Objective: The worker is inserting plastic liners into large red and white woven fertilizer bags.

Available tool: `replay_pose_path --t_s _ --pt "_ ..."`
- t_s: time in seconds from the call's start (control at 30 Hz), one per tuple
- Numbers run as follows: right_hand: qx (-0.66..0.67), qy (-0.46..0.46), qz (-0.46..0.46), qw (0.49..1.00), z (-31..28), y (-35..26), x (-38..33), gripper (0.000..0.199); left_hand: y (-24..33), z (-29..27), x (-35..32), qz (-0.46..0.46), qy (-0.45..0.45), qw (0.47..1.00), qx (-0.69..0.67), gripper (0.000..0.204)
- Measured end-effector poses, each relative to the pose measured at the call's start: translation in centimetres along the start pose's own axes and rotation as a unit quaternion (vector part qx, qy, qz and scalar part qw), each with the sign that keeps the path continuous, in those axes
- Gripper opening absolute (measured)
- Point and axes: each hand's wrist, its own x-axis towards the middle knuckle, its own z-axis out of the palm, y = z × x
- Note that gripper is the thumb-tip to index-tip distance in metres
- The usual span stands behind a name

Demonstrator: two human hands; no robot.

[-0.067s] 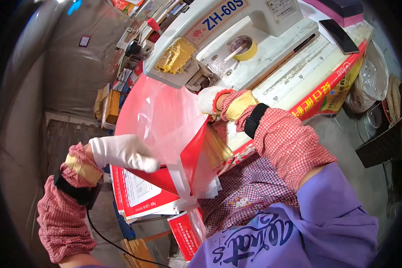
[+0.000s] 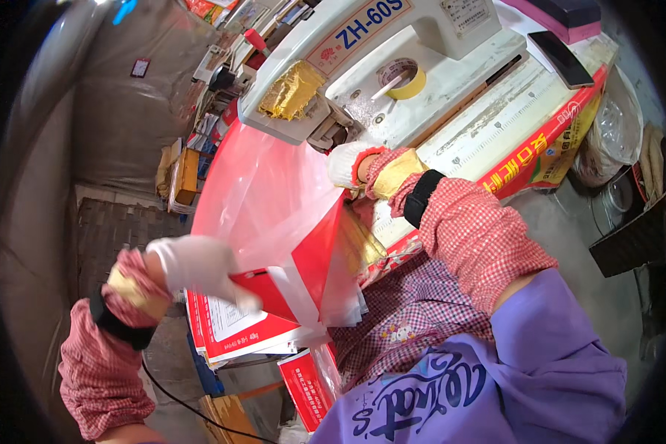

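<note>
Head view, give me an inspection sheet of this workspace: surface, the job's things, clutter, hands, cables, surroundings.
Surface: white machine bed with a printed ruler strip along its front edge.
Job's things: red and clear plastic bag stretched from the white machine toward the person's lap; stack of red and white printed sheets below it.
Clutter: yellow tape roll, dark phone, gold foil pad.
Hands: left hand, white glove, grip on the bag's lower end; right hand, gloved, at the bag by the machine.
Cables: black cord below the left wrist.
Surroundings: grey sack, shelf of small goods, clear bag at right.
</note>
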Motion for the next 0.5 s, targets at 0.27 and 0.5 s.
replay_pose_path --t_s 0.27,0.5 --pt "0.126 -0.025 0.033 0.991 -1.3 -5.5 -4.4 0.023 8.1 7.3 0.9 0.369 0.249 0.858 0.258 0.009" --pt "0.116 0.265 0.268 0.919 -0.7 -13.4 -12.3 0.019 12.1 2.8 0.6 0.379 0.156 0.874 0.262 0.013"
